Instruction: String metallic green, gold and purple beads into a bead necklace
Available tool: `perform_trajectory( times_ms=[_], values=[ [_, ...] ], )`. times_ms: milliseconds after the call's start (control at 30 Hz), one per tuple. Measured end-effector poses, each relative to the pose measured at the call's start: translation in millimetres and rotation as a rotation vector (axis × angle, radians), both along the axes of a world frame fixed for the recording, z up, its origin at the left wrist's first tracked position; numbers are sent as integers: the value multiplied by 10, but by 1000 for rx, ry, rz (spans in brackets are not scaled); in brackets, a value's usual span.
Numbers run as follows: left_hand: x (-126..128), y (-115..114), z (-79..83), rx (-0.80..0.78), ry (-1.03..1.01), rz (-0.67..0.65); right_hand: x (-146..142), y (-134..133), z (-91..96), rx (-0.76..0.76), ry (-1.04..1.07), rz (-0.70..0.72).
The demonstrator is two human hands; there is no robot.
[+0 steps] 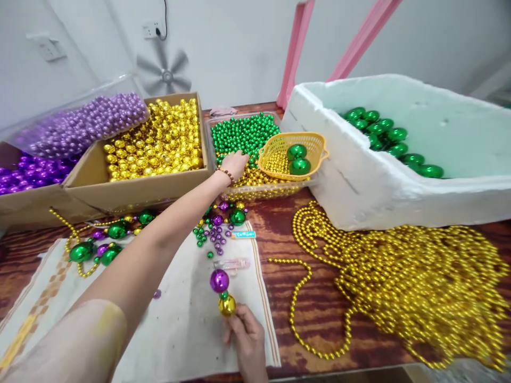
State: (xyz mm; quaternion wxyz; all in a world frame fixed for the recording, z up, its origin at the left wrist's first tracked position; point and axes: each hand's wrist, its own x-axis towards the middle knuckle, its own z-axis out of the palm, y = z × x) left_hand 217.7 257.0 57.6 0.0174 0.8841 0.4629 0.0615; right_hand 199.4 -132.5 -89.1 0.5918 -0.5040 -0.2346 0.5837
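Observation:
My right hand point(249, 340) pinches the lower end of a short row of beads near the front of the cloth. A shiny gold ball point(227, 305) sits at its fingertips, then a small green bead point(224, 294), then a large purple ball point(219, 280). My left arm stretches across to a clear plastic tray point(263, 190), where my left hand point(235, 166) reaches among small green beads point(245, 130) and small gold beads point(255, 178). Its fingers are curled; what they touch is hidden. Loose purple beads point(216, 236) lie on the white cloth point(171, 330).
A yellow basket point(275, 139) with two large green balls rests on the tray. Boxes of gold balls point(159, 141) and purple beads point(32, 173) stand left. A foam box point(339, 197) holds green balls, behind gold bead strands point(423, 287). A multicoloured bead strand point(117, 230) lies left.

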Motion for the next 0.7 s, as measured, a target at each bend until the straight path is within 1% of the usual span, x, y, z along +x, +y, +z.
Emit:
perform_trajectory(
  times_ms=[100,200,300,367,400,433,467,533,567,633,700],
  values=[
    [85,116,-79,-32,-18,-24,-17,-5,32,-29,19,-47],
    [99,144,-104,-69,-54,-32,-22,-3,53,-29,30,-56],
    [73,98,-13,-78,-129,-14,-11,-3,38,-17,38,-51],
    [12,-26,91,-60,-196,6,2,1,27,-1,43,-30],
    [-46,-131,140,-87,-283,11,9,6,29,9,40,-16],
    [-128,-269,182,-159,-418,7,15,12,37,22,32,-4],
    [-236,-439,210,-274,-598,-1,21,21,54,38,20,5],
    [-528,-849,219,-646,-1034,-19,24,42,111,68,-7,10],
    [-699,-1071,202,-816,-1209,-3,20,54,148,81,-19,10],
    [-1051,-1499,141,-1086,-1440,88,1,76,234,105,-44,13],
    [-1360,-1849,70,-1216,-1592,199,-36,96,320,123,-71,17]
  ],
)
